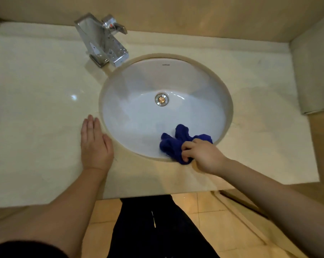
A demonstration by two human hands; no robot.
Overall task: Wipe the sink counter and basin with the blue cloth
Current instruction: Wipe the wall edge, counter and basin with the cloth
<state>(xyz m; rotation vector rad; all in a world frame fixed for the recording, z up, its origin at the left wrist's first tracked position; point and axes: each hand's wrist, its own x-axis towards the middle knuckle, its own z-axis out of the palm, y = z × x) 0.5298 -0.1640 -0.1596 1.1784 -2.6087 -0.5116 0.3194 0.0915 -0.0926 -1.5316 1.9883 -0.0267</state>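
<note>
One tiny printed mark sits on the basin (139,118) wall at 12 o'clock, way too small to read. Your right hand (204,155) has its fingers curled round the blue cloth (174,144), which is bunched on the basin's rim at 5 o'clock and spills onto the counter (36,90). Your left hand (94,144) lies flat on the counter at 8 o'clock, fingers straight and together. The counter is glossy cream stone, with a chrome faucet (103,41) at 11 and a beige tiled floor (232,229) below.
</note>
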